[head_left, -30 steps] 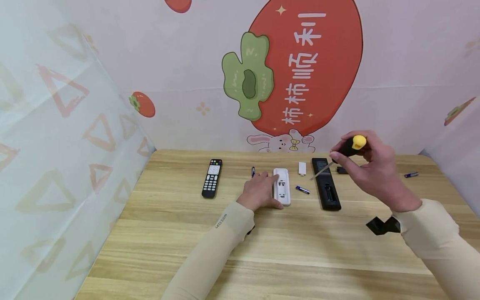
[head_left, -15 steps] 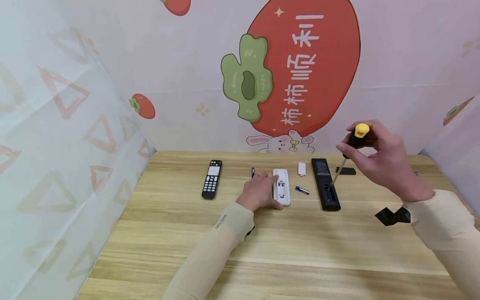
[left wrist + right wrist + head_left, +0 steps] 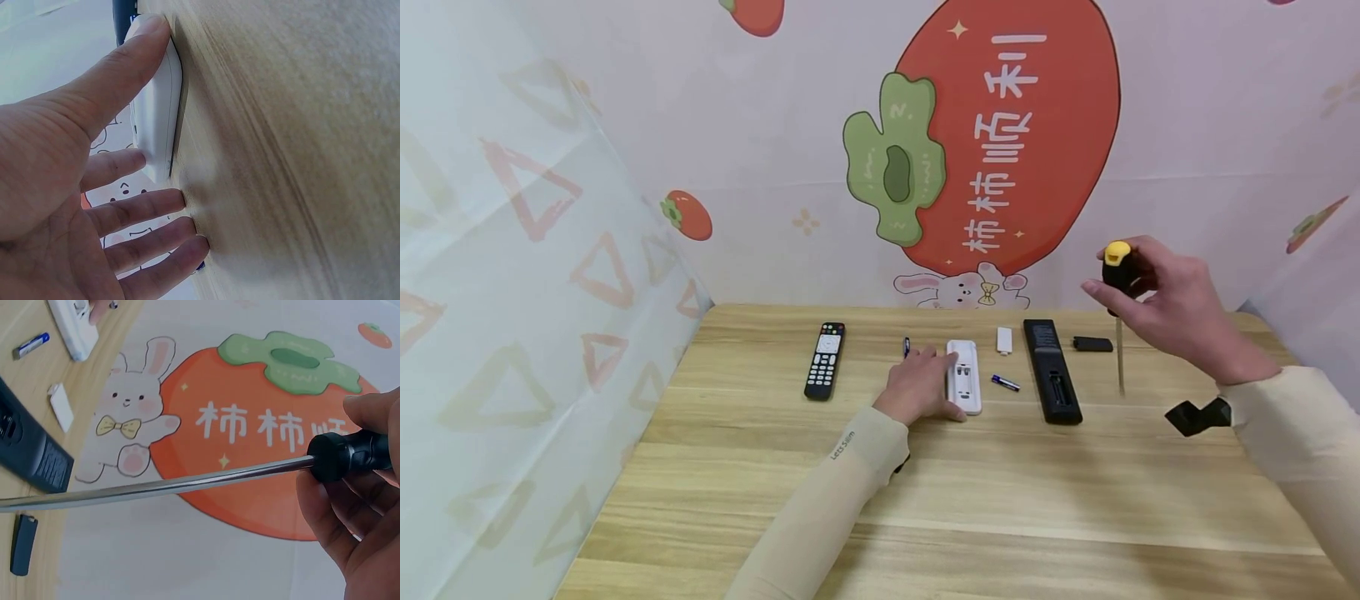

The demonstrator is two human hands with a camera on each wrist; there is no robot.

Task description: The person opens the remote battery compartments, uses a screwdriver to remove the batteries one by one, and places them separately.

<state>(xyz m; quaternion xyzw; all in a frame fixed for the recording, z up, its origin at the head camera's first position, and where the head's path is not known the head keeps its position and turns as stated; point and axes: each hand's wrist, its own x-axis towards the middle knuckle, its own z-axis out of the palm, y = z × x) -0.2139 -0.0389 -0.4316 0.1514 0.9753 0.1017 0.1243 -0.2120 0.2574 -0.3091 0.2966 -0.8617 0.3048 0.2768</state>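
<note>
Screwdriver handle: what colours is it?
The handle is black with a yellow end, best seen in the head view.

The right hand (image 3: 1180, 307) is drawing the screwdriver (image 3: 1118, 271) rightward from the black remote (image 3: 1052, 371): its tip is leaving the battery slot (image 3: 1060, 390), its slanting shaft is now pointing nearly straight down, no longer crossing the black cover (image 3: 1093, 343).

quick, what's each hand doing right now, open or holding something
Left hand: open, touching the white remote.
Right hand: closed, holding the screwdriver.
</note>
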